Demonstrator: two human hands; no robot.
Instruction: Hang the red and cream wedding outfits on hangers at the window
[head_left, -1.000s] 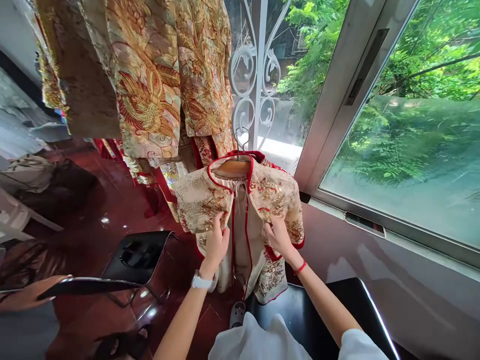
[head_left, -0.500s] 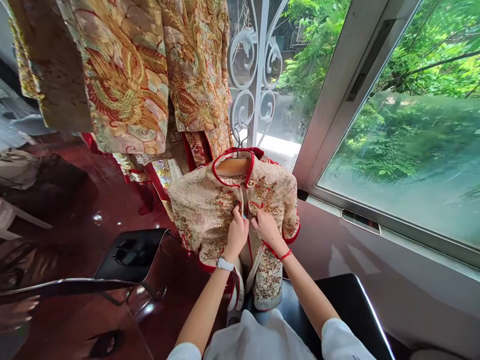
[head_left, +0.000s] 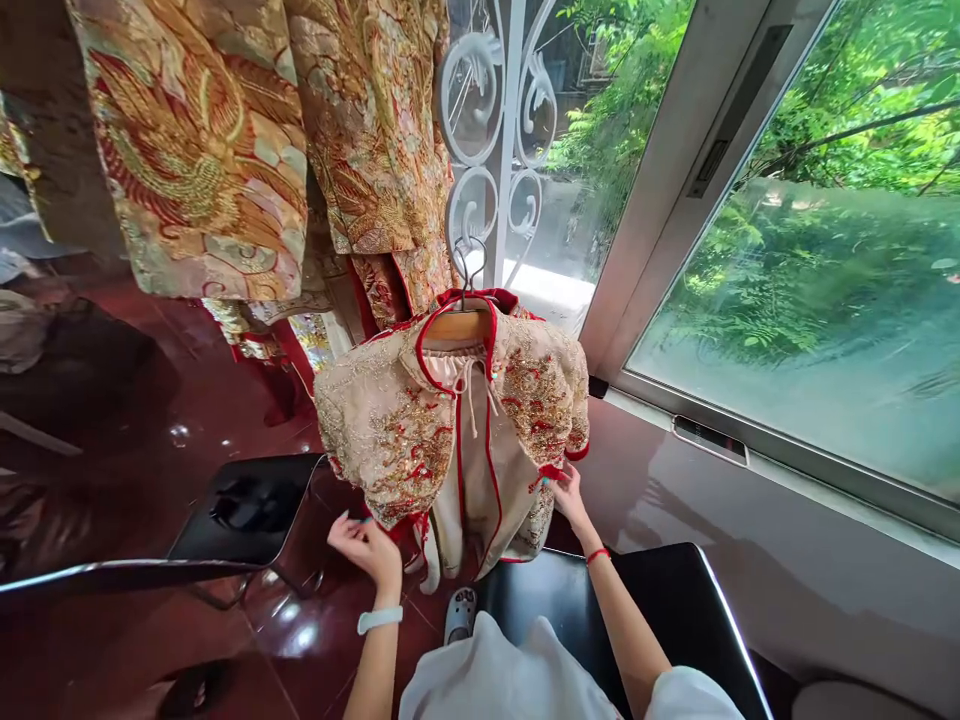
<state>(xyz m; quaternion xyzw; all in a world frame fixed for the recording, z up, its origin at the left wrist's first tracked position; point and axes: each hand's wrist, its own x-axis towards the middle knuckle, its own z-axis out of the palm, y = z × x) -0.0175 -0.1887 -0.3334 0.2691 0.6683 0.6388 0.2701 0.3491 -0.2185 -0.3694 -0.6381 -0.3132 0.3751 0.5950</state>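
A beige jacket (head_left: 390, 420) with gold beading, red embroidery and red edging hangs in front of me on a hanger (head_left: 469, 272). Its front is parted, showing a pale lining and a small tied cord (head_left: 466, 380) below the collar. With thumb and fingers, my right hand (head_left: 568, 497) pinches the red lower edge of the right front panel and draws it outward. Beside the lower left hem is my left hand (head_left: 369, 552), palm turned up and fingers loosely bent and apart; nothing shows in it.
Heavily embroidered gold garments (head_left: 202, 150) hang at the upper left. Black chairs (head_left: 247, 510) stand on the dark red tiled floor, and a black seat (head_left: 570, 600) is below the jacket. A metal-framed window (head_left: 675, 190) and its sill (head_left: 645, 412) run along the right.
Both hands have moved apart and down from the upper front opening. The jacket's front panels have spread, uncovering the lining and cord. The view has shifted slightly.
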